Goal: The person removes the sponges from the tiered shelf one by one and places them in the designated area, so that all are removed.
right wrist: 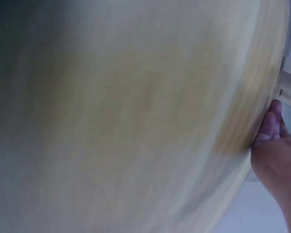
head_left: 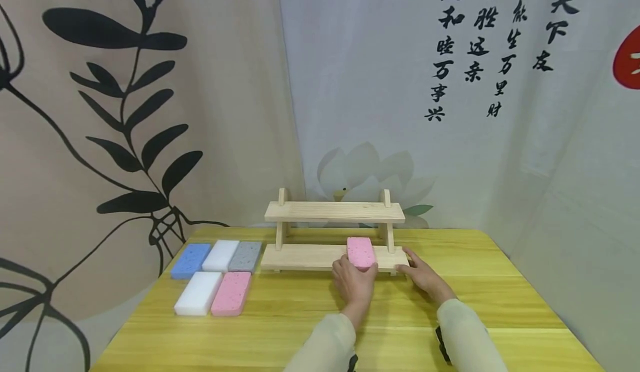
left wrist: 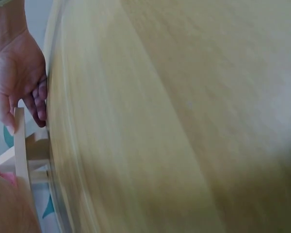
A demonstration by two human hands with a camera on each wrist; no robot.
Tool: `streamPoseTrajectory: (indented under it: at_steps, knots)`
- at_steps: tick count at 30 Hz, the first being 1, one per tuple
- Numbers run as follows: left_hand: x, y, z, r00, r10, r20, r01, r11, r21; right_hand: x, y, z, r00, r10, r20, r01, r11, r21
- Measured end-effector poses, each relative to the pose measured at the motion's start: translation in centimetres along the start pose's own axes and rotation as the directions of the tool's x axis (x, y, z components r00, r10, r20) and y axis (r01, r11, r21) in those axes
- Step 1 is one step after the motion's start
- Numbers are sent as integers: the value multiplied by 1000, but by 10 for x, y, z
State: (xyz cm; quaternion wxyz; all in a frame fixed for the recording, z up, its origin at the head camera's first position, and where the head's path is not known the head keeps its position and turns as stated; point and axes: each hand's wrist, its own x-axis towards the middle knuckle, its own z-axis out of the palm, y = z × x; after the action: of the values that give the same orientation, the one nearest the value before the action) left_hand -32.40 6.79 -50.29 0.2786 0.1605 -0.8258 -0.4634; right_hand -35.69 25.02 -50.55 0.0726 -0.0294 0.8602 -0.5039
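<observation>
In the head view a two-tier wooden shelf (head_left: 300,256) stands on the table. My left hand (head_left: 356,283) holds a speckled pink sponge (head_left: 360,251) by its lower part, thumb on the right side and fingers on the left. The sponge is tilted up in front of the right half of the lower board; whether it touches the board cannot be made out. At the board's right end, my right hand (head_left: 425,276) grips the edge between thumb and fingers. The left wrist view shows this right hand (left wrist: 22,68) too, with the board end between its thumb and fingers.
Left of the shelf lie several sponges in two rows: blue (head_left: 190,261), white (head_left: 220,255) and grey (head_left: 245,256) behind, another white (head_left: 198,293) and another pink (head_left: 231,294) in front. A printed curtain (head_left: 240,111) hangs behind the wooden table (head_left: 400,333).
</observation>
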Motion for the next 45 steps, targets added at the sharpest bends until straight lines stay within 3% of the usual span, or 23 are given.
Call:
streamPoseTrajectory:
  at_steps: [6, 15, 20, 31, 45]
  knots:
    - [2, -6, -7, 999, 17, 30, -15, 998, -69, -1, 2, -1, 1000, -15, 18, 15, 1000, 5]
    - [11, -23, -29, 992, 113, 64, -101, 981, -169, 0, 1, 0, 1000, 1, 19, -1, 1000, 3]
    - [19, -34, -50, 981, 166, 105, -144, 971, -190, -1, 1, -1, 1000, 8, 12, -8, 1000, 0]
    - [44, -56, -101, 958, 215, 190, -171, 960, -221, 1, 1, -3, 1000, 11, 25, -11, 1000, 4]
    - [75, -85, -147, 966, 190, 175, -152, 966, -209, 1, -1, -1, 999, -2, 49, 1, 1000, 29]
